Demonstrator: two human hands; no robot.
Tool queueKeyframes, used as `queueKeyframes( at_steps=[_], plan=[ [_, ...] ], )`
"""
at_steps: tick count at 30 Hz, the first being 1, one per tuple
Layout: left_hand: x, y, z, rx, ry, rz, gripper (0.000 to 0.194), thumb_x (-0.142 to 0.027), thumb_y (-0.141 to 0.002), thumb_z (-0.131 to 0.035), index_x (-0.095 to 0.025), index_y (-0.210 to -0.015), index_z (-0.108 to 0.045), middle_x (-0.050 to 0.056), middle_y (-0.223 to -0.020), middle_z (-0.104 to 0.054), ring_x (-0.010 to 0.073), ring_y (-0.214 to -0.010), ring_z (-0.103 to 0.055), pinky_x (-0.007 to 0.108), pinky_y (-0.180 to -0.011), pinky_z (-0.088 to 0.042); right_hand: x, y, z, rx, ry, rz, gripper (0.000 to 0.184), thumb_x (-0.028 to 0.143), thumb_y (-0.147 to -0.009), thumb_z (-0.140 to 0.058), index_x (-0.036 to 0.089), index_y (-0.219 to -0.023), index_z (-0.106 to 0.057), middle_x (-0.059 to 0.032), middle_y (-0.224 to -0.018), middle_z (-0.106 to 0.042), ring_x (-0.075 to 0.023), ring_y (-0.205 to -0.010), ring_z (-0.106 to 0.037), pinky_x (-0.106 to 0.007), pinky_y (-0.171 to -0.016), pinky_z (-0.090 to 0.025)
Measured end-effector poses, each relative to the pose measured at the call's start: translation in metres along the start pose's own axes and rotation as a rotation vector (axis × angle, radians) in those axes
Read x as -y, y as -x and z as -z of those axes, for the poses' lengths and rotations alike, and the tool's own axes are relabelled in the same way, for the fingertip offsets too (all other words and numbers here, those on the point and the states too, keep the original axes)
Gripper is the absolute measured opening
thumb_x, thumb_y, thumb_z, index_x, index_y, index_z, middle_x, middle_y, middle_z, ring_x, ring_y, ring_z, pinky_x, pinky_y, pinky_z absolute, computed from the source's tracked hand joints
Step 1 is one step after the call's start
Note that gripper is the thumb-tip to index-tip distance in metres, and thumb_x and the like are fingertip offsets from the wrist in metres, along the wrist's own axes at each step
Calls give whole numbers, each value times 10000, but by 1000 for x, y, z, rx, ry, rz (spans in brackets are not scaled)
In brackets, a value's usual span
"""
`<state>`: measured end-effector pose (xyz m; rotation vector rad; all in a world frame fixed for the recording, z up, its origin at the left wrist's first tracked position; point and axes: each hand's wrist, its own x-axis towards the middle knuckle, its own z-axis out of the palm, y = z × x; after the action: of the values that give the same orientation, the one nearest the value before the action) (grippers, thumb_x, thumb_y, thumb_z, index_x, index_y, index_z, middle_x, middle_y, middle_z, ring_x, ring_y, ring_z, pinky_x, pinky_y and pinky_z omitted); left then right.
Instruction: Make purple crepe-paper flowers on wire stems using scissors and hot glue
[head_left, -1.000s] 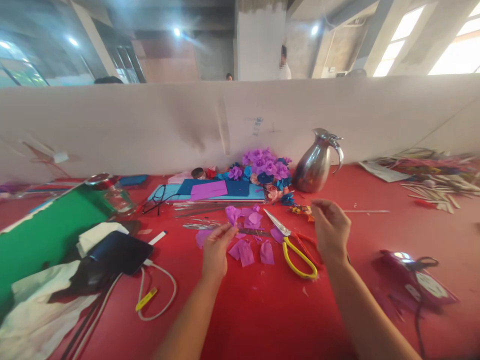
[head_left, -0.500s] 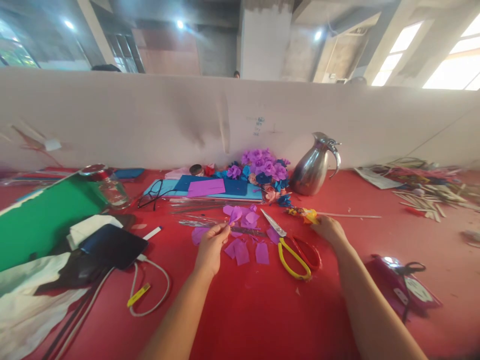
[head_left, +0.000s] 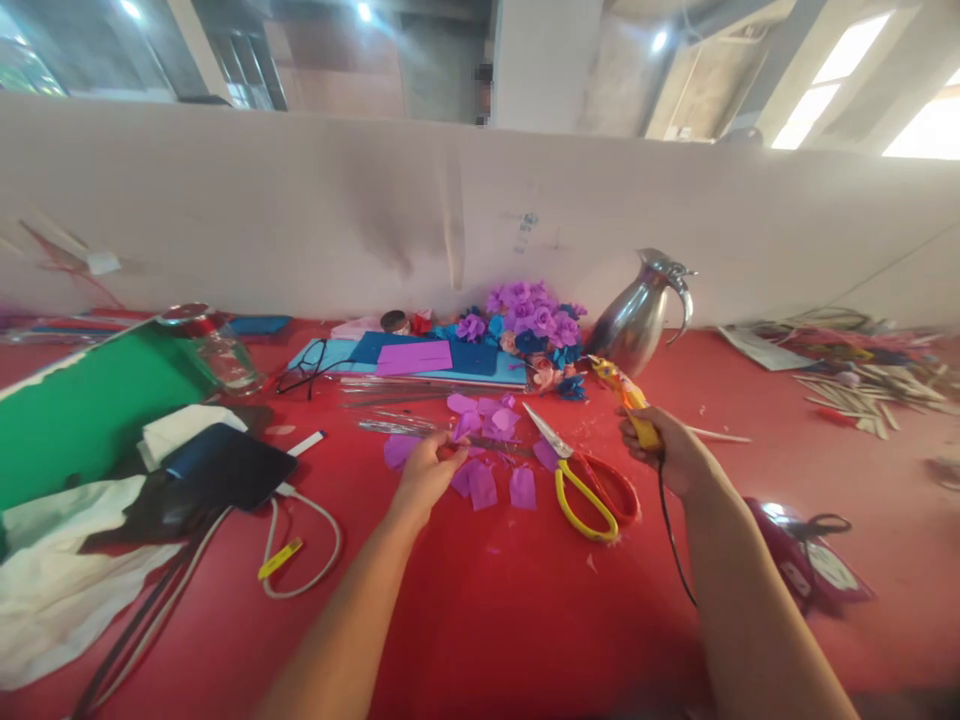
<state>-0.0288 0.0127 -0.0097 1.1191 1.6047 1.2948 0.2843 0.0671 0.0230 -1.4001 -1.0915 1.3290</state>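
Note:
My right hand [head_left: 667, 450] is closed round the handle of a yellow hot glue gun [head_left: 643, 425]; its nozzle points up and to the left, and a black cord hangs below. Between the pinched fingertips of my left hand [head_left: 426, 478] is a purple paper petal [head_left: 466, 426], whose lower end is hidden by the fingers. More cut purple petals [head_left: 523, 488] lie around that hand. Scissors [head_left: 589, 500] with one yellow and one red handle lie spread between my hands, blades toward the back. Thin wires [head_left: 401, 424] lie behind my left hand.
Paper flowers [head_left: 534, 318] and stacked coloured paper [head_left: 412, 357] sit at the back. A steel jug [head_left: 634, 318] stands behind the glue gun. Left are a glass jar [head_left: 225, 365], a phone [head_left: 232, 468] and a white cable [head_left: 337, 560]; at right, a purple pouch [head_left: 817, 560] and sticks [head_left: 862, 400].
My right hand has lifted the glue gun off the table and tilted it nozzle-up, so its cord now shows. My left hand keeps hold of the petal, which has turned slightly. The camera view has shifted.

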Motion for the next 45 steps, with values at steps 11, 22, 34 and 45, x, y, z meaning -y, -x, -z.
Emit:
queueKeyframes(
  at_steps=[11,22,34,45],
  plan=[
    [7,0,-5,145,-306,-129,188,-68,-453,-690,-202,-416,-564,-27,-547,-510,142,-541,-453,257,-563,-298,-5,78,-35,90,-52,35,317,418,-666,-743,187,-799,-570,8,-563,-609,-111,-477,-506,-215,-446,-375],
    [1,6,6,306,-63,210,119,-202,-481,-694,-185,-520,-582,-39,-485,-551,140,-476,-478,248,-507,-315,-44,106,-57,260,135,81,338,434,-689,-734,184,-861,-583,0,-730,-608,-106,-531,-479,-239,-484,-417],
    [-1,7,7,390,-355,178,204,-254,-523,-654,-191,-496,-463,-68,-453,-383,110,-490,-359,247,-493,-209,-49,107,-66,284,507,273,350,496,-884,-471,190,-1017,-576,-42,-857,-626,-159,-715,-559,-251,-621,-462],
    [-1,6,7,431,-402,111,284,-229,-522,-632,-204,-477,-352,-75,-455,-311,100,-495,-297,254,-490,-183,-40,111,-76,273,807,295,296,394,-878,-441,201,-1095,-495,-25,-786,-667,-202,-675,-608,-267,-573,-406]
  ],
)
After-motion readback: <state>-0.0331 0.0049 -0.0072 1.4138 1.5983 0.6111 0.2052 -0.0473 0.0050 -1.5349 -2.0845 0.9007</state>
